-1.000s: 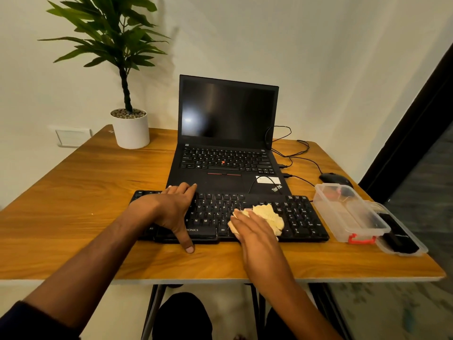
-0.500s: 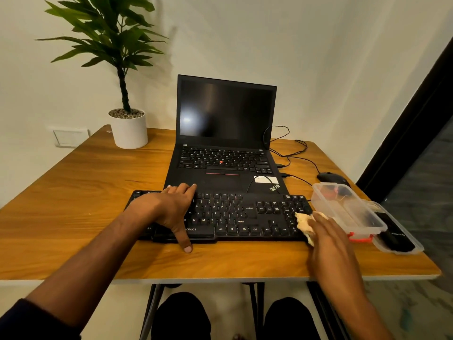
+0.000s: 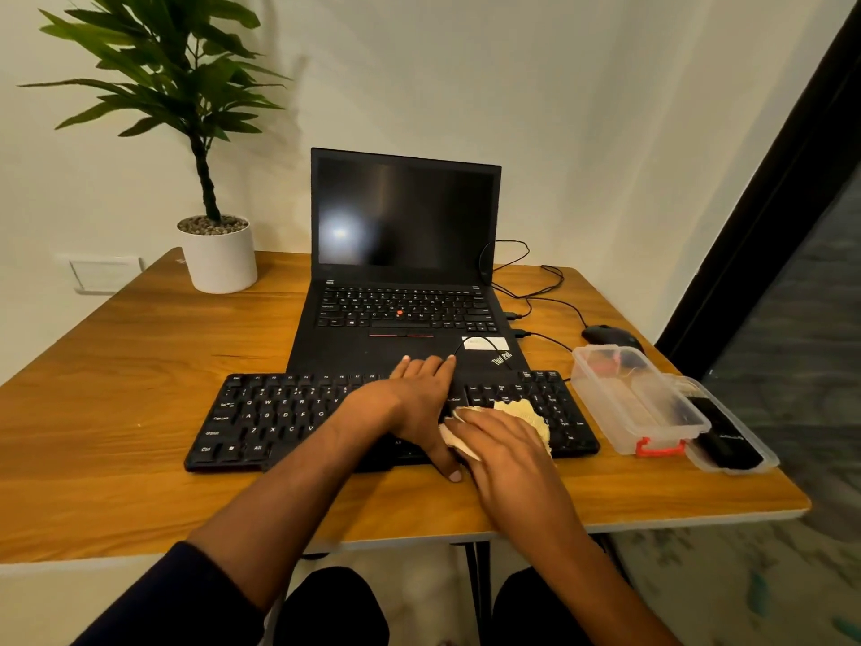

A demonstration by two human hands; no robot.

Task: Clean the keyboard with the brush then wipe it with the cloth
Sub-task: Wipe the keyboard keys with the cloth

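I am sitting at the wooden table (image 3: 116,389), and everything I mention I am placing against the black keyboard (image 3: 279,412), which is lying flat near the table's front edge, just in front of the open laptop (image 3: 405,272). To the keyboard's right a clear plastic box (image 3: 638,403) is sitting beside it, and I am not seeing the brush clearly anywhere. The keyboard is looking rigid and fairly light, so I am judging it could slide under a sideways rub; its keys are raised and loose enough to snag. My left hand (image 3: 414,403) is bracing it, reaching across the keyboard's middle with the fingers straight and close together toward the far edge and the thumb hooking over the near edge. My right hand (image 3: 503,445) is pressing the pale cloth (image 3: 522,412) flat onto the keyboard's right part, fingers laid out and only slightly parted, not clenching. The cloth is soft, thin and limp, bunching at its edges, so I am judging it best handled under a flat palm, with a corner pinched for the gaps.
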